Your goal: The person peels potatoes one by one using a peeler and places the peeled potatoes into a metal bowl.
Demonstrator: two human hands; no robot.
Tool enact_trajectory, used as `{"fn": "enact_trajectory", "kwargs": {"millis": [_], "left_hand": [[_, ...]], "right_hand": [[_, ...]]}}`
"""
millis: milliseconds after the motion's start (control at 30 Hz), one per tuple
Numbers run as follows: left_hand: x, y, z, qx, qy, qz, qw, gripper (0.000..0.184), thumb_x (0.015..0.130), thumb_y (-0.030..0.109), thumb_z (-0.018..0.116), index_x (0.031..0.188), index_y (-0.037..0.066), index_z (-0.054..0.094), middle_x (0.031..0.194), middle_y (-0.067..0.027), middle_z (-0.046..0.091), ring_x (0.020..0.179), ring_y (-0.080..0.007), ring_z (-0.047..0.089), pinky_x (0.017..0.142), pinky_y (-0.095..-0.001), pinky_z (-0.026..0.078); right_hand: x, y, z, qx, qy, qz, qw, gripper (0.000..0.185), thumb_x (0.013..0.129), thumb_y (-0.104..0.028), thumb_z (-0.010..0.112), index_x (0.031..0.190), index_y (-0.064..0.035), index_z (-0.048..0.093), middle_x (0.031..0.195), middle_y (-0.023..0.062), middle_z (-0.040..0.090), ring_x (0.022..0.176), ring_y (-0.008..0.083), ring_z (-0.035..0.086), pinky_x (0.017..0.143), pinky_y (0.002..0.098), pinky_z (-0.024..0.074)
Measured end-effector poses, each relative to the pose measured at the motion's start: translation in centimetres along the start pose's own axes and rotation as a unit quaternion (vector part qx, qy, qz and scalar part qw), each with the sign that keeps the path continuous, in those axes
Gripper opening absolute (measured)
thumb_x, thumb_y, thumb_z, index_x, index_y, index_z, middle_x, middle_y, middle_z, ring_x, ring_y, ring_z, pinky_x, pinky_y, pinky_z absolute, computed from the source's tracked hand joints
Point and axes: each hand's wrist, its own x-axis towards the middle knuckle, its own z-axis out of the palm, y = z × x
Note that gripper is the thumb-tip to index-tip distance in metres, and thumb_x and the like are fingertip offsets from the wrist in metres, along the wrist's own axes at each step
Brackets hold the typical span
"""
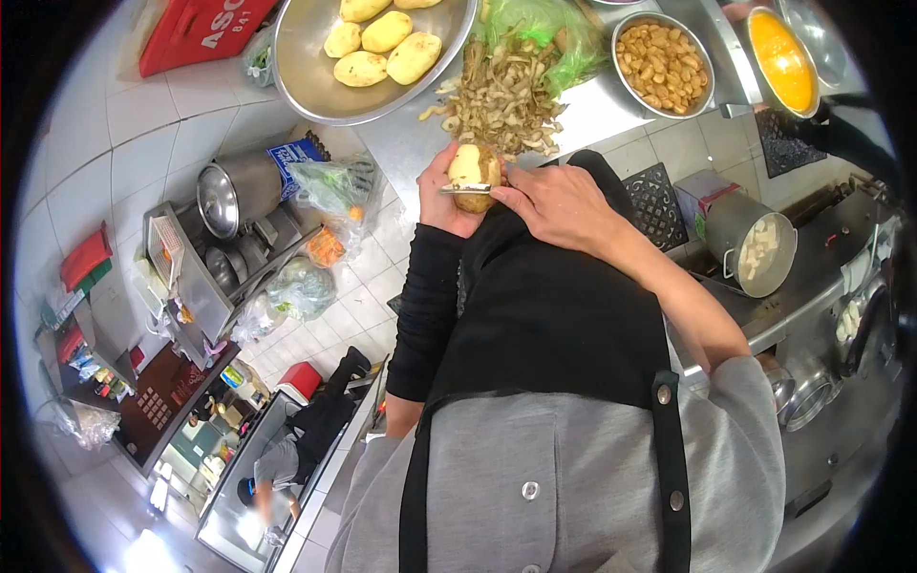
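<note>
My left hand (437,188), below a black sleeve, is wrapped round a potato (470,164). Pale flesh shows on part of the potato, and brown skin covers the rest. A peeler (465,189) with a metal blade lies across the potato, and my right hand (564,205) grips its handle, which the fingers mostly hide. Just beyond my hands, a heap of potato peelings (506,95) spreads over the metal table (406,153). Several peeled potatoes (387,32) sit in a large steel bowl (325,100) at the far left of the table.
A green plastic bag (578,43) lies behind the peelings. Nearby stand a bowl of brown chunks (663,67) and a container of orange liquid (783,62). A pot (769,253) is on the right. Bagged vegetables (306,286) lie left; another person (287,458) is at lower left.
</note>
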Motion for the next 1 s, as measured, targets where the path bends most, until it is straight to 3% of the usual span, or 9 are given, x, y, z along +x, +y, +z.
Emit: {"fn": "enact_trajectory", "kwargs": {"millis": [167, 300, 433, 533, 567, 600, 667, 833, 1000], "left_hand": [[-0.9, 0.7, 0.7, -0.078, 0.032, -0.073, 0.994, 0.056, 0.112, 0.040, 0.047, 0.136, -0.010, 0.057, 0.119, -0.0241, 0.067, 0.104, -0.0381, 0.067, 0.093, -0.0473, 0.057], [-1.6, 0.7, 1.7, -0.029, 0.105, -0.030, 0.994, 0.055, 0.113, 0.041, 0.046, 0.137, -0.008, 0.057, 0.122, -0.0235, 0.068, 0.108, -0.0384, 0.068, 0.096, -0.0502, 0.057], [-1.3, 0.2, 2.4, -0.011, 0.166, -0.001, 0.986, 0.045, 0.113, 0.040, 0.045, 0.123, 0.001, 0.063, 0.108, -0.0186, 0.073, 0.097, -0.0360, 0.073, 0.085, -0.0521, 0.061], [-1.3, 0.5, -0.2, 0.015, 0.051, -0.017, 0.998, 0.052, 0.113, 0.041, 0.043, 0.130, -0.004, 0.061, 0.120, -0.0222, 0.070, 0.106, -0.0365, 0.070, 0.091, -0.0498, 0.059], [-1.0, 0.6, -1.3, 0.013, 0.023, -0.042, 0.999, 0.053, 0.113, 0.041, 0.045, 0.130, -0.006, 0.061, 0.118, -0.0221, 0.070, 0.104, -0.0383, 0.070, 0.089, -0.0483, 0.060], [-1.2, 0.6, -0.7, 0.010, 0.037, -0.040, 0.998, 0.054, 0.113, 0.041, 0.045, 0.131, -0.007, 0.060, 0.119, -0.0220, 0.070, 0.105, -0.0389, 0.069, 0.090, -0.0484, 0.060], [-2.5, 0.9, 1.3, 0.011, 0.065, -0.046, 0.997, 0.055, 0.114, 0.041, 0.045, 0.133, -0.009, 0.059, 0.119, -0.0217, 0.069, 0.106, -0.0402, 0.068, 0.092, -0.0487, 0.059], [-4.5, 1.5, 3.7, 0.111, 0.066, -0.003, 0.992, 0.049, 0.105, 0.016, 0.066, 0.147, -0.005, 0.050, 0.137, -0.0192, 0.063, 0.128, -0.0393, 0.064, 0.110, -0.0539, 0.055], [-5.3, 1.6, 4.7, 0.249, 0.024, 0.017, 0.968, 0.054, 0.096, 0.004, 0.076, 0.144, -0.003, 0.053, 0.134, -0.0146, 0.066, 0.122, -0.0285, 0.068, 0.104, -0.0467, 0.060]], "right_hand": [[3.5, 6.6, 0.7, -0.139, -0.003, 0.107, 0.984, 0.059, 0.110, -0.046, 0.051, 0.084, -0.0012, 0.078, 0.074, 0.0234, 0.073, 0.074, 0.0448, 0.074, 0.069, 0.0518, 0.0601], [2.0, 3.1, -1.3, -0.035, 0.027, 0.111, 0.993, 0.055, 0.110, -0.047, 0.052, 0.093, -0.0012, 0.076, 0.078, 0.0248, 0.073, 0.079, 0.0454, 0.074, 0.072, 0.0542, 0.0593], [0.3, 0.0, -0.1, 0.019, 0.034, -0.007, 0.999, 0.050, 0.110, -0.044, 0.051, 0.099, -0.0001, 0.073, 0.074, 0.0251, 0.071, 0.074, 0.0470, 0.073, 0.069, 0.0554, 0.0586], [0.9, 1.9, 1.4, -0.056, 0.021, 0.017, 0.998, 0.053, 0.110, -0.044, 0.052, 0.092, 0.0009, 0.075, 0.073, 0.0246, 0.071, 0.071, 0.0458, 0.073, 0.067, 0.0550, 0.0587], [1.8, 3.9, 1.7, -0.117, 0.017, 0.086, 0.989, 0.057, 0.110, -0.043, 0.052, 0.083, 0.0005, 0.076, 0.075, 0.0234, 0.073, 0.070, 0.0451, 0.073, 0.065, 0.0544, 0.0588], [2.5, 5.9, 1.3, -0.150, 0.026, 0.100, 0.983, 0.062, 0.110, -0.045, 0.052, 0.075, 0.0005, 0.076, 0.078, 0.0237, 0.074, 0.074, 0.0458, 0.073, 0.070, 0.0540, 0.0595], [2.8, 8.0, 1.2, -0.103, 0.087, 0.126, 0.983, 0.060, 0.110, -0.047, 0.051, 0.084, 0.0007, 0.078, 0.081, 0.0260, 0.074, 0.081, 0.0470, 0.074, 0.076, 0.0547, 0.0591], [2.0, 3.5, -0.3, 0.026, 0.055, 0.129, 0.990, 0.053, 0.111, -0.047, 0.052, 0.098, -0.0014, 0.077, 0.079, 0.0265, 0.073, 0.086, 0.0477, 0.073, 0.080, 0.0561, 0.0573], [1.3, 2.1, 0.6, 0.041, 0.069, 0.066, 0.995, 0.051, 0.109, -0.047, 0.054, 0.095, -0.0027, 0.076, 0.074, 0.0229, 0.071, 0.074, 0.0463, 0.071, 0.071, 0.0564, 0.0562]]}}
